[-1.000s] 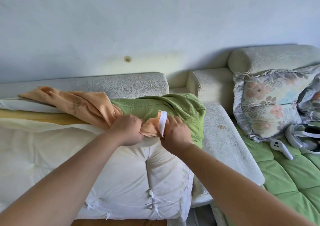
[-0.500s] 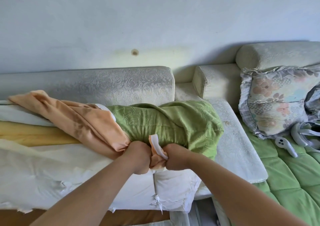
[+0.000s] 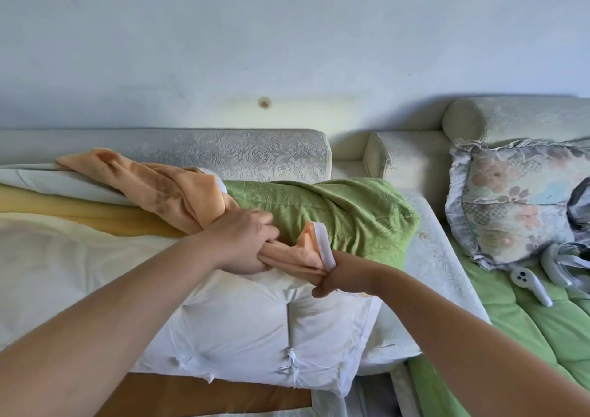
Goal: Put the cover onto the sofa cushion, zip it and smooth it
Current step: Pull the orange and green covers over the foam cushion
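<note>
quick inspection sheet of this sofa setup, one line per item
surface: sofa, pale and patterned, carries the cushion
job's things: cover, green with orange lining, bunched on the far side of the white cushion; cushion mostly bare
clutter: pillow, controller and headset by the green mat
grips: left hand grips bunched orange fabric of the cover; right hand holds its white-banded edge
cables: nothing seen
surroundings: pale wall with a brown spot
</note>
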